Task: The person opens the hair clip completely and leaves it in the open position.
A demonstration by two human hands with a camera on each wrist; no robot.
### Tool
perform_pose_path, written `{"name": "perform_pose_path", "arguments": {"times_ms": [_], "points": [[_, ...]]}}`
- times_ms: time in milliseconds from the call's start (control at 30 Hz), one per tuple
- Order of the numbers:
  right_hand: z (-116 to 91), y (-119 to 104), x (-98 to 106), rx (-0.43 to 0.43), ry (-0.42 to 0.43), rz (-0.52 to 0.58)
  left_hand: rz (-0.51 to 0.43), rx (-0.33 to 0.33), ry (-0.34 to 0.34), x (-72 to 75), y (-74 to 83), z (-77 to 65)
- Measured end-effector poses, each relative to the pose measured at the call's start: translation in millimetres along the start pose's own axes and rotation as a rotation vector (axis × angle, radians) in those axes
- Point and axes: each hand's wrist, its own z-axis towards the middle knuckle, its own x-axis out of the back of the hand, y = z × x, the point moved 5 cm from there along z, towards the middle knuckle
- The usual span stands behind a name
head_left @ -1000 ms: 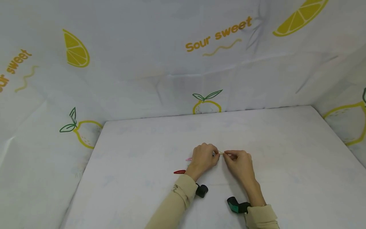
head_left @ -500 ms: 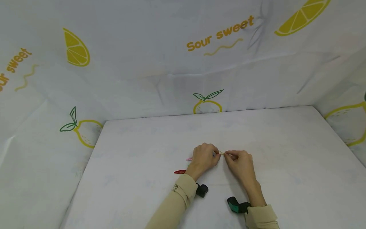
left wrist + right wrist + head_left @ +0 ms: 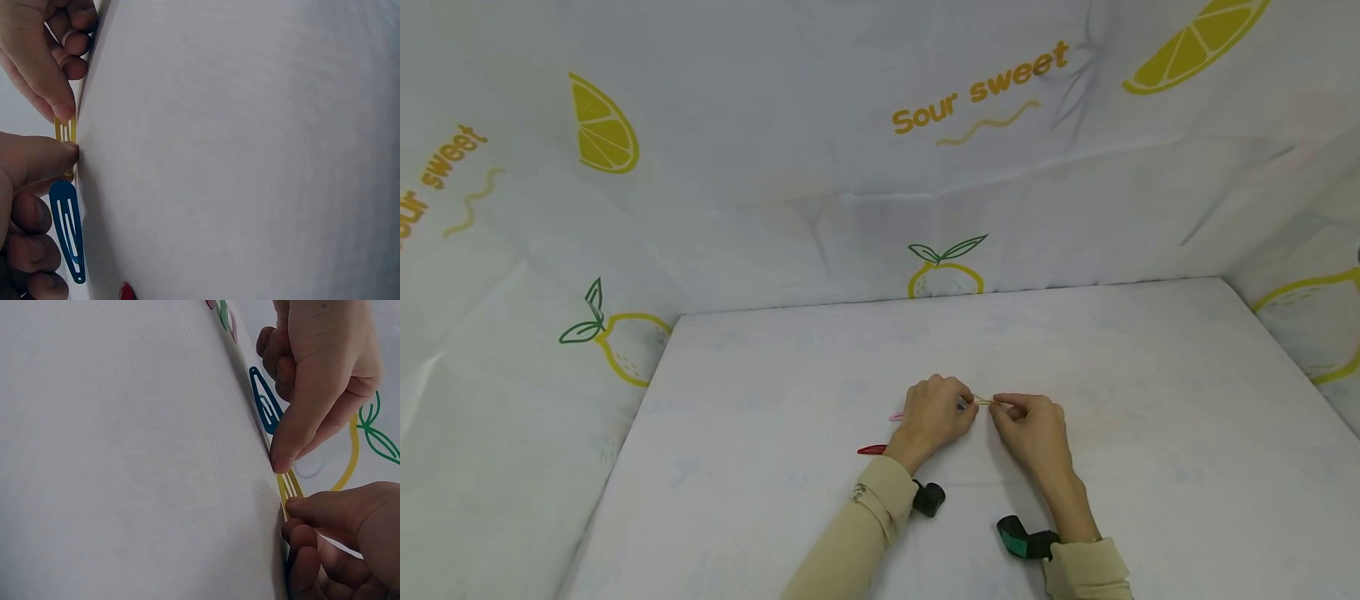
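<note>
A yellow snap hair clip (image 3: 984, 402) is stretched between both hands over the white table. My left hand (image 3: 934, 410) pinches one end between thumb and finger, while my right hand (image 3: 1032, 429) pinches the other. Slots in the yellow clip (image 3: 65, 130) show between the fingertips in the left wrist view. A blue snap hair clip (image 3: 67, 231) is close beside the left hand's curled fingers; whether they touch it I cannot tell. The right wrist view shows the same blue clip (image 3: 266, 403) past the left thumb.
A red hair clip (image 3: 872, 450) and a pink one (image 3: 896, 417) lie left of my left hand, partly hidden by it. A green clip (image 3: 223, 314) shows in the right wrist view. A lemon-print cloth (image 3: 760, 208) hangs behind the table.
My right hand has shifted very slightly to the right, and a little more of the yellow hair clip shows between the hands. My left hand stays in place.
</note>
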Motion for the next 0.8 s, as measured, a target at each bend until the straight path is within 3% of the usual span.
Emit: {"name": "perform_pose_path", "arguments": {"times_ms": [167, 533, 800], "points": [[-1.1, -1.4, -0.3, 0.008, -0.010, 0.005, -0.006, 0.007, -0.023, 3.6, -0.4, -0.3], [-2.4, -14.9, -0.2, 0.045, -0.008, 0.021, 0.022, -0.007, -0.006, 26.7, -4.1, -0.5], [-4.4, -33.1, -4.0, 0.143, -0.036, 0.056, -0.016, 0.019, -0.014, 39.8, -13.5, -4.9]]}}
